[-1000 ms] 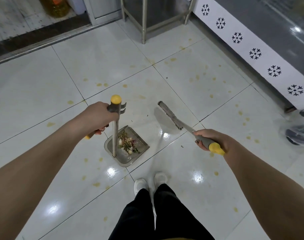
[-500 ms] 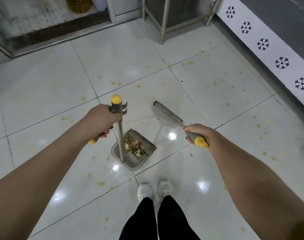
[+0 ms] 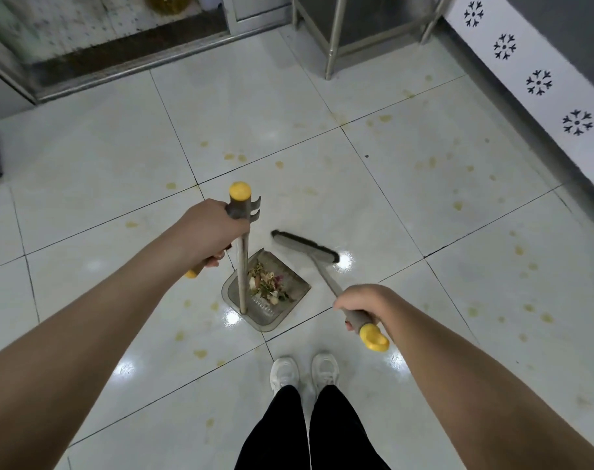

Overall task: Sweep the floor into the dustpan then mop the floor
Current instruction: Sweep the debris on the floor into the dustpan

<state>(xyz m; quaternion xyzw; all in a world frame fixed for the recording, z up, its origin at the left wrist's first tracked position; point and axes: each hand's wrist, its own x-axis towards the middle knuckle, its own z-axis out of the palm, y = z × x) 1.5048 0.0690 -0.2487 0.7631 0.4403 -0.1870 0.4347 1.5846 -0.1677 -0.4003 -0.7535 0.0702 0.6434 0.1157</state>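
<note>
A grey dustpan [image 3: 297,284] rests on the white tiled floor [image 3: 424,198] just ahead of my shoes, holding a small pile of dry scraps [image 3: 268,284]. Its upright metal handle [image 3: 242,276] has a yellow cap, and my left hand [image 3: 210,228] is closed around the grip near the top. My right hand [image 3: 365,305] grips the grey, yellow-ended handle of a short broom. The broom head [image 3: 304,246] lies low over the floor at the dustpan's far right edge.
Yellowish stains dot the tiles all around. Metal table legs [image 3: 331,39] stand at the back centre. A door threshold [image 3: 126,66] runs along the back left. A white wall band with black snowflake marks [image 3: 539,83] lines the right side. My white shoes [image 3: 304,371] are close behind the dustpan.
The broom head has swung in from farther out toward the dustpan's mouth, and my right hand has pulled back toward me. My left hand and the dustpan stay put.
</note>
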